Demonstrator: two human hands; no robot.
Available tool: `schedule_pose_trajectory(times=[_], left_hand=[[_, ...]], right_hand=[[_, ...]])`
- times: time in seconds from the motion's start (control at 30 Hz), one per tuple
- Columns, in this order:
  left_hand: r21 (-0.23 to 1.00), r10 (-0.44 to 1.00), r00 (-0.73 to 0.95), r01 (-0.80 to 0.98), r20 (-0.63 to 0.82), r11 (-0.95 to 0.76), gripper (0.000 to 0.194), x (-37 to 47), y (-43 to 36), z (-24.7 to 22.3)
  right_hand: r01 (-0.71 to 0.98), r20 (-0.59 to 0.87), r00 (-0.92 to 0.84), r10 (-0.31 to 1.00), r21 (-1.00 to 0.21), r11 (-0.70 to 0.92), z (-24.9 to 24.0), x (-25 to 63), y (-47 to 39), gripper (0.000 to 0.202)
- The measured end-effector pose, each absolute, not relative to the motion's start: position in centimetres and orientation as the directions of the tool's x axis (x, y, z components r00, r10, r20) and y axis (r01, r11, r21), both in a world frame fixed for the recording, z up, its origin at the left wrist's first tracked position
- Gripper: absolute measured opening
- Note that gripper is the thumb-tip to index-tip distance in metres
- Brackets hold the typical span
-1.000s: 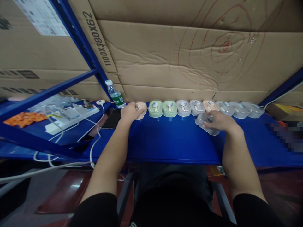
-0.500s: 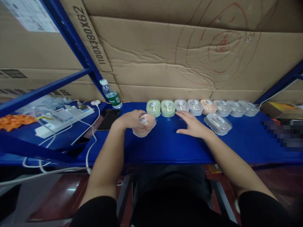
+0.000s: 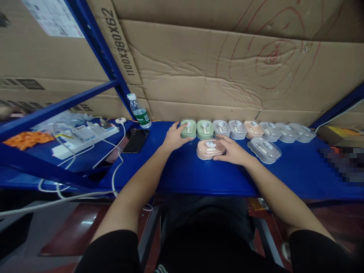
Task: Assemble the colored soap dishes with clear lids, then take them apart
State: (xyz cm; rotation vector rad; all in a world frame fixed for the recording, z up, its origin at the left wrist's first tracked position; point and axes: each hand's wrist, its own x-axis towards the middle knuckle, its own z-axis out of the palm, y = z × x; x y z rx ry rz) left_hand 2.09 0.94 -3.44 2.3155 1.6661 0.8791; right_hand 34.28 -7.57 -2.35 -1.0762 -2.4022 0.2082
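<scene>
My right hand (image 3: 231,151) grips the right end of a pink lidded plastic box (image 3: 207,149), fingers behind and thumb in front. The box rests on the blue table, with a round label and a small pale piece on its lid. My left hand (image 3: 175,138) is open beside the leftmost green box (image 3: 189,129), its fingertips at that box's left edge and its thumb in front. Another green box (image 3: 205,129) stands next to it. Similar boxes continue the row: grey ones (image 3: 221,128) and a peach one (image 3: 253,129). A grey box (image 3: 265,150) sits askew in front.
A water bottle (image 3: 141,114) and a black phone (image 3: 135,141) lie left of the row. Further left are a white power strip (image 3: 85,141), cables and orange pieces (image 3: 28,140). Cardboard (image 3: 182,57) backs the blue table (image 3: 182,178). A carton (image 3: 341,132) stands right.
The pink box has moved right from my left hand to my right, now lying level in front of the row. My left hand has let it go and shifted to the leftmost green box.
</scene>
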Motion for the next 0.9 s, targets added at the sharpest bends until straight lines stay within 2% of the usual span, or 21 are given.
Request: schedule_pose_trajectory(times=[0.07,0.17,0.43,0.7,0.8,0.9], left_hand=[[0.461,0.938,0.197,0.83,0.287,-0.315,0.094,2.1,1.4,-4.0],[0.474,0.952,0.128,0.844,0.277,-0.251,0.086,2.5,1.8,-4.2],[0.482,0.963,-0.027,0.869,0.27,-0.111,0.07,1.6,2.0,-3.2],[0.441,0.962,-0.237,0.884,0.136,0.155,0.078,-2.7,2.7,-2.0],[0.443,0.942,-0.294,0.875,0.163,0.197,0.081,-3.5,2.8,-1.9],[0.45,0.922,-0.331,0.867,0.2,0.214,0.077,-3.9,3.0,-1.9]], right_hand=[[0.676,0.383,-0.54,0.75,-0.334,0.657,-2.3,34.8,-7.4,0.065],[0.696,0.374,-0.519,0.769,-0.337,0.634,-2.1,35.2,-7.2,0.058],[0.681,0.363,-0.514,0.778,-0.38,0.627,-1.7,35.4,-7.3,0.064],[0.67,0.35,-0.521,0.779,-0.398,0.627,-1.8,35.5,-7.3,0.064],[0.668,0.35,-0.525,0.776,-0.395,0.63,-1.7,35.5,-7.3,0.063],[0.663,0.344,-0.537,0.77,-0.393,0.637,-1.7,35.6,-7.3,0.062]])
